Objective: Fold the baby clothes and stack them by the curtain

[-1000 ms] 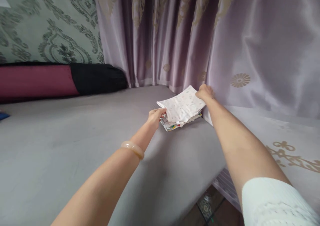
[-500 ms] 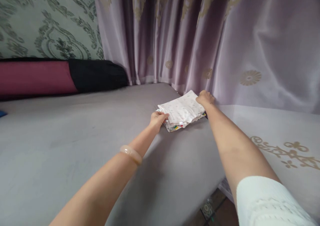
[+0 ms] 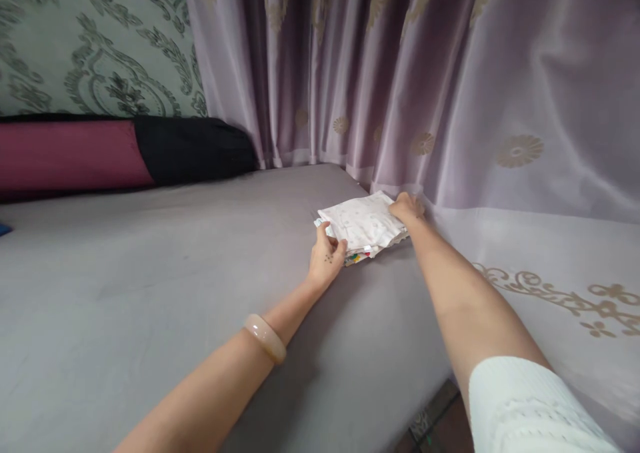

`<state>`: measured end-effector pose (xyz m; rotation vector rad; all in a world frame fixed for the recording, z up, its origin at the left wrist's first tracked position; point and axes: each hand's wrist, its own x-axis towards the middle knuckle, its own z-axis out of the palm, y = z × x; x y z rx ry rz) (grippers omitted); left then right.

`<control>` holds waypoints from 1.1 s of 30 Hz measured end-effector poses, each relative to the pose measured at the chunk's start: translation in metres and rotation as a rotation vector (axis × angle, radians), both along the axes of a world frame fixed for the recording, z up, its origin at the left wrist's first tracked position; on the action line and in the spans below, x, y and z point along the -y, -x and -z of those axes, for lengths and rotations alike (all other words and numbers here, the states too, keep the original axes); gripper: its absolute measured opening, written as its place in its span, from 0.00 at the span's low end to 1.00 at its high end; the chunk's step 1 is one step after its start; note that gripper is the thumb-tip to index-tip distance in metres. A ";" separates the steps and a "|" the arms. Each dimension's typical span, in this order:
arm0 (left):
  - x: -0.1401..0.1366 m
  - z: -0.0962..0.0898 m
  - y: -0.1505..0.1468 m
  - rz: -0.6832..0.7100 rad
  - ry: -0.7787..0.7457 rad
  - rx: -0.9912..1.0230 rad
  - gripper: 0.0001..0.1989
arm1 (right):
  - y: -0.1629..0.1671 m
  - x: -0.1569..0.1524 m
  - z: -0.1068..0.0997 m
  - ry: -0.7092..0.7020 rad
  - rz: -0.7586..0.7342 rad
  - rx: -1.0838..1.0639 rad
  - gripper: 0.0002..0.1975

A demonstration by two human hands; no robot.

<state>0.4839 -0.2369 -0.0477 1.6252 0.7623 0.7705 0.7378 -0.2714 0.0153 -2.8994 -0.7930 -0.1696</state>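
A stack of folded cloths [image 3: 360, 221] lies flat near the far right corner of a grey-covered bed [image 3: 175, 293]. Its top piece is white with a faint print; coloured patterns peek out along the near edge. My left hand [image 3: 327, 258] is closed round the near left corner, thumb on the front edge and fingers at the left side. At the opposite end, my right hand [image 3: 407, 209] grips the right edge with the thumb on top; its other fingers are mostly hidden. A pale bangle [image 3: 265, 338] circles my left wrist.
Shiny purple curtains [image 3: 350, 106] hang right behind the stack and spread down the right side. A long maroon and black bundle [image 3: 130, 153] lies along the patterned wall. Beyond the bed's right edge, dark floor [image 3: 440, 416] shows low down.
My left hand has shifted from pinching the left edge to a wider hold round the near corner. The stack's far edge sits slightly lower, and my right hand has dropped a little with it.
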 end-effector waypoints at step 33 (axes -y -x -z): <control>-0.001 0.017 0.018 0.068 -0.129 0.022 0.22 | 0.107 -0.003 0.023 0.005 -0.199 -0.005 0.28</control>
